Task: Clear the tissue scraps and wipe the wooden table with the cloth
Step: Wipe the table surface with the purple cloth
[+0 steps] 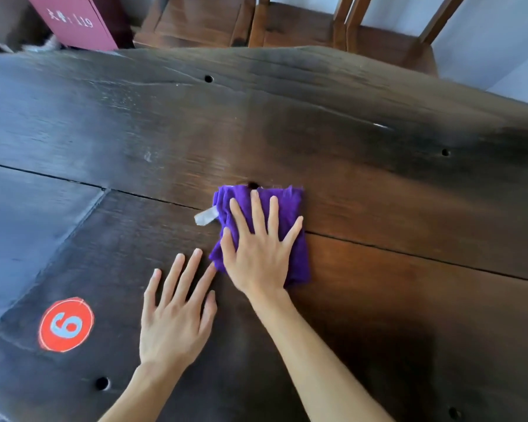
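Note:
A folded purple cloth (pixel 290 208) lies on the dark wooden table (pixel 378 193), near its middle. My right hand (pixel 258 251) presses flat on the cloth with fingers spread. A small white-grey tag (pixel 205 215) sticks out from the cloth's left edge. My left hand (pixel 174 312) rests flat on the bare wood just left of the cloth, fingers apart, holding nothing. No tissue scraps show on the table.
A round red sticker with the number 6 (pixel 66 324) is stuck near the front left. Small holes (pixel 208 78) dot the tabletop. Wooden chairs (pixel 302 22) stand beyond the far edge, and a pink-red box (pixel 73 19) sits at the back left.

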